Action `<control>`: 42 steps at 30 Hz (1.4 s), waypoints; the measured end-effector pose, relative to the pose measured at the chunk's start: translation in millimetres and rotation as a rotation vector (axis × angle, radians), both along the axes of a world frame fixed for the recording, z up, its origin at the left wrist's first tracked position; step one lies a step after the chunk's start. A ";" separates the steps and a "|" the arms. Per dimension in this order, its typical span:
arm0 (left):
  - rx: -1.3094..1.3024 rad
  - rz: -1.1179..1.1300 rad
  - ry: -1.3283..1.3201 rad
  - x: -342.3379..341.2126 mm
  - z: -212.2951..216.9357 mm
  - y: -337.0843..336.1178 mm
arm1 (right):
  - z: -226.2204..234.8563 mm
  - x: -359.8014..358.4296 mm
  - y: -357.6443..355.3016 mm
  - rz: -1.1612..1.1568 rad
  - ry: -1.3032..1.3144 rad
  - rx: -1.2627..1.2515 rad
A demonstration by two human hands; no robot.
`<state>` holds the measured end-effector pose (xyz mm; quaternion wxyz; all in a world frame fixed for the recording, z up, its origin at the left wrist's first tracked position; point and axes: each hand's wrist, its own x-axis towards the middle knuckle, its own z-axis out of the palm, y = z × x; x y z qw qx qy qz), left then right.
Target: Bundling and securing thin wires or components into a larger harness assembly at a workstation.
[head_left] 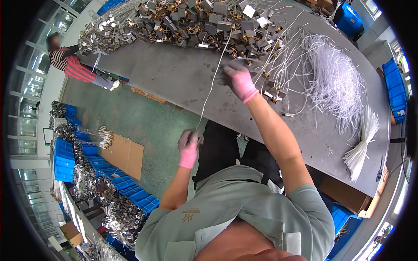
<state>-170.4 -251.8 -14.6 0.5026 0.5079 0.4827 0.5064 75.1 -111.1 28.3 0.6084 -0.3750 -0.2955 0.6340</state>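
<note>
My left hand [188, 148], in a grey and pink glove, is closed at the near side of the table by my lap. A thin white wire [212, 83] runs from its fingers up across the table toward a pile of small dark block-shaped parts with coppery metal frames [209, 26]. My right hand [238, 81], gloved alike, is over the tabletop just short of that pile and right of the wire. Motion smears its fingers, so whether they hold anything is unclear. Loose white wires with parts on their ends [278, 65] lie to its right.
The grey table [174, 65] carries a heap of clear-white strands [335, 78] and a tied white bundle [363, 141] at right. Another person [72, 61] stands at the far left end. Blue crates [64, 161] full of parts and a flat cardboard sheet [123, 155] are on the left.
</note>
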 end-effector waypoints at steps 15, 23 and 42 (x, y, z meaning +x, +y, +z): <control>-0.419 0.098 0.095 -129.5 -87.3 -76.4 | 25.4 33.2 -12.4 -0.374 0.006 0.114; -0.377 0.111 0.076 -119.6 -78.5 -59.8 | 27.6 44.0 -34.4 -0.367 0.006 0.015; -0.145 -0.322 0.229 63.8 -5.1 29.2 | -25.0 -19.3 -112.3 0.170 -0.592 -0.039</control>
